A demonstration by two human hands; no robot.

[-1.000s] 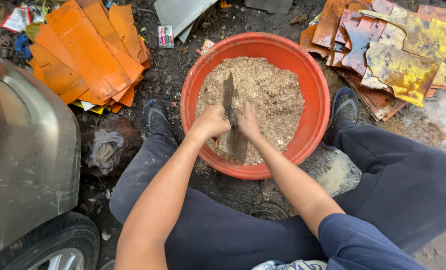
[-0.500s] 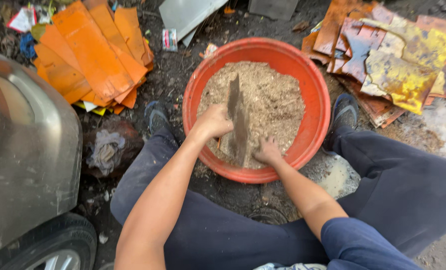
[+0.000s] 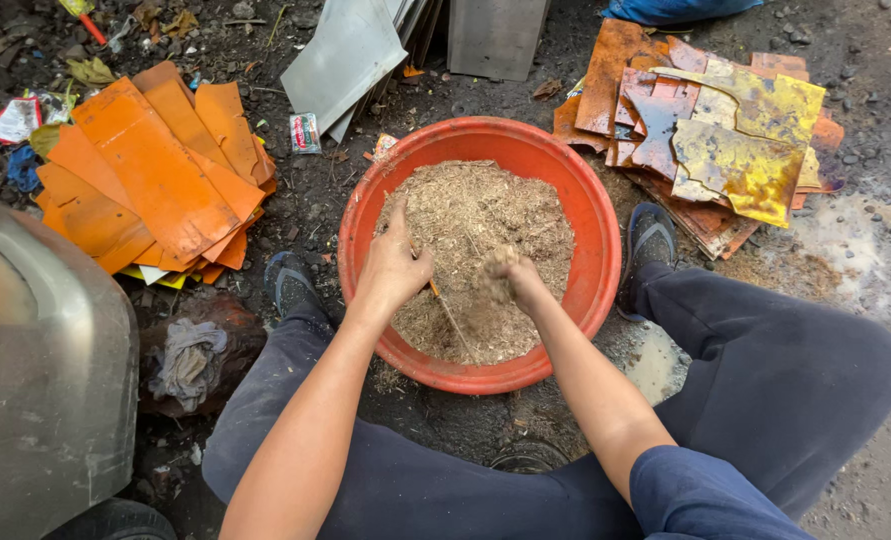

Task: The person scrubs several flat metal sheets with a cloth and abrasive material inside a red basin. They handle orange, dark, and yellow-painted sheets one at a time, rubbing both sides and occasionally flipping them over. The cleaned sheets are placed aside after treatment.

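A: Head view: the red basin [image 3: 565, 200] holds sawdust mix [image 3: 475, 215]. Left hand [image 3: 393, 268] rests flat inside it, fingers spread, pointing away toward the far rim.

B: Right hand [image 3: 510, 282], nearer the basin's middle, is closed on a clump of mix.

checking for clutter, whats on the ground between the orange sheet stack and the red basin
In the head view, between the orange sheet stack and the red basin lie dark littered dirt, a small printed packet and the person's left shoe.
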